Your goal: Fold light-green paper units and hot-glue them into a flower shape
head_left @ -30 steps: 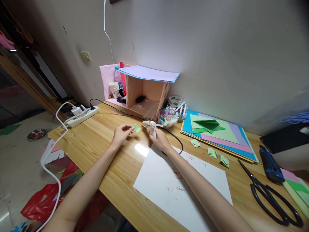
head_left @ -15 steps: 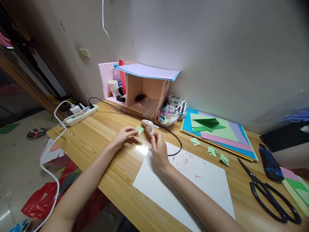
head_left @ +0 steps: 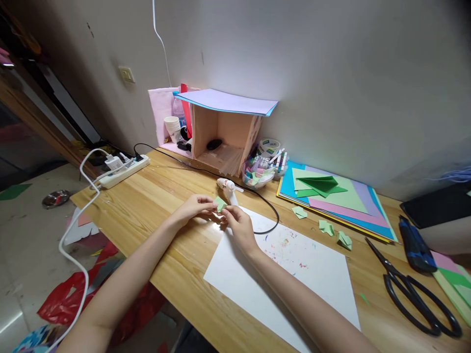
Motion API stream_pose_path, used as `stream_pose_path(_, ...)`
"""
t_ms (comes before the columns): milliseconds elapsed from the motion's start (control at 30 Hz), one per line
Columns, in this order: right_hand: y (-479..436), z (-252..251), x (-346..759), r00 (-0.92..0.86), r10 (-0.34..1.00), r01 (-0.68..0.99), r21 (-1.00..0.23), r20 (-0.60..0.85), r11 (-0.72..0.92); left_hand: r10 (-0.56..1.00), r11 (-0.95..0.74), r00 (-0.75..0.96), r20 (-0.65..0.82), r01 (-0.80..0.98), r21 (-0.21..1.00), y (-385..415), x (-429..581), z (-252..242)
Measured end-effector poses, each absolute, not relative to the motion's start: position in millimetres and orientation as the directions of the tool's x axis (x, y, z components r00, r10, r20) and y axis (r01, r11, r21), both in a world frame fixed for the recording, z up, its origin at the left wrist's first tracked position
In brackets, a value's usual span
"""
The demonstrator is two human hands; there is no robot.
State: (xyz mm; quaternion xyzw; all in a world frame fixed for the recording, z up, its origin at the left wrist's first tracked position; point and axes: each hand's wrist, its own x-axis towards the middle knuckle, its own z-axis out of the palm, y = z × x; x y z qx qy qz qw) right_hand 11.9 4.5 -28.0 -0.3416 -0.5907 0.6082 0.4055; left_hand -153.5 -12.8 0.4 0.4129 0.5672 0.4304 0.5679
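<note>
Between my two hands is a small folded piece of light green paper point(head_left: 220, 204). My left hand point(head_left: 196, 208) pinches its left side, and the fingers of my right hand point(head_left: 238, 224) close on its right edge. Just behind them a white hot glue gun point(head_left: 228, 188) stands on the table, its black cord looping to the right. Under my right wrist lies a white sheet of paper point(head_left: 279, 274) with coloured specks. Several similar folded green pieces point(head_left: 326, 227) rest to its right.
At the back stands a cardboard box point(head_left: 221, 132) with a lilac sheet on top. Right of it are a tub of markers point(head_left: 259, 174) and stacked coloured paper point(head_left: 353, 208). Black scissors point(head_left: 408, 289) and a utility knife point(head_left: 415, 245) lie far right; a power strip point(head_left: 125, 171) sits left.
My right hand has let go of the glue gun, which now stands on the table. It has moved left and taken hold of the green paper piece with my left hand.
</note>
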Motion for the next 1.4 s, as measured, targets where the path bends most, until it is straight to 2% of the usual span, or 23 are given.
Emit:
stream_pose_path(367, 8.3, -33.9, 12.0, -0.424, 0.905, -0.166, -0.985, 0.021, -0.055, 0.966, 0.256, 0.024, -0.256, 0.013, 0.967, -11.3, -156.7, -7.2)
stream_pose_path(800, 7.8, -34.1, 12.4, -0.404, 0.913, -0.118, -0.993, 0.049, 0.001, 0.959, 0.282, 0.012, -0.283, 0.043, 0.958, -12.7, -155.1, -3.1)
stream_pose_path(1033, 9.9, -36.0, 12.1, -0.395, 0.916, -0.136, -0.991, 0.068, 0.015, 0.965, 0.259, 0.017, -0.261, 0.081, 0.963, -14.0, -154.9, -2.4)
stream_pose_path(1400, 10.4, -35.5, 12.9, -0.382, 0.924, -0.135, -0.990, 0.022, -0.032, 0.981, 0.185, 0.031, -0.192, 0.160, 0.970, -12.6, -156.8, -2.9)
